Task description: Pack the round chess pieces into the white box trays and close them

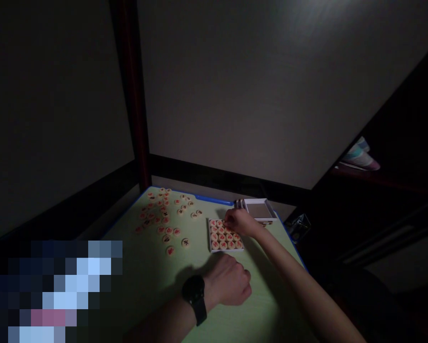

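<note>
A shallow white box [210, 238] lies on the table, with round, pale Chinese chess pieces [221, 237] packed in rows, their characters in red. My right hand [239, 221] reaches over the far right part of this box, thumb and fingers pinched on a chess piece at its far row. The hand covers that corner. Nearer to me, my left hand [231, 281], below a black wristwatch [193, 289], is curled into a fist just in front of the box. Whatever its fingers may hold is hidden. Loose chess pieces [169, 230], red and black, are scattered to the left.
Behind my right hand stands an open white box lid or tray [260, 209]. The pale green table [199, 267] has a blue rim [214, 200] and sits against grey walls in a corner. A dark, shiny object [300, 226] is beyond its right edge. The light is dim.
</note>
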Tool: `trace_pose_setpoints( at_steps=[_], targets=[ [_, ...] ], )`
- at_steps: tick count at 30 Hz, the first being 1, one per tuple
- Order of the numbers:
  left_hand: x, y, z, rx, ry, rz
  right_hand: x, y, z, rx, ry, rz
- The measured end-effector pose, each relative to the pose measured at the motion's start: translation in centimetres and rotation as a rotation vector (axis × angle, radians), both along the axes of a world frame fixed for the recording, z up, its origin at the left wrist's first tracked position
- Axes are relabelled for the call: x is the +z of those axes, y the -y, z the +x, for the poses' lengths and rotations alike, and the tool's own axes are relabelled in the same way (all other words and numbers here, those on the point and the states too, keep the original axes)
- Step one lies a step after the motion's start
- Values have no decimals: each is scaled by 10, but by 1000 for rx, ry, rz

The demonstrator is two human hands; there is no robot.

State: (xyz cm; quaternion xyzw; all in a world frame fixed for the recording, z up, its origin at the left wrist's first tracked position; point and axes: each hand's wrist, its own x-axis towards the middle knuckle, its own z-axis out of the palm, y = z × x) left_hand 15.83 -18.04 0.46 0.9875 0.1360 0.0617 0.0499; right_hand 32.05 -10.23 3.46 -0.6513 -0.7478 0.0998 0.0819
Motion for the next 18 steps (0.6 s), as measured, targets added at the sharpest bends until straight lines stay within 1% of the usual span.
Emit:
trace_pose_setpoints(
  at_steps=[3, 6, 8, 11, 13, 15, 18],
  targets=[
    [-1, 0, 0, 7, 0, 0, -4, -3, 2, 37, 13, 13],
    [0, 0, -1, 18, -4, 0, -3, -4, 4, 77, 19, -8],
    [1, 0, 0, 19, 8, 5, 1, -5, 5, 98, 44, -31],
    [1, 0, 2, 8, 28, 13, 12, -13, -1, 140, 100, -40],
    [0, 0, 4, -3, 18, 8, 20, -22, -13, 156, 125, -6],
    [-3, 0, 6, -7, 5, 2, 27, -34, -32, 189, 125, 34],
    [-7, -1, 9, 4, -1, -13, 31, -54, -66, 347, 74, 33]
  ],
)
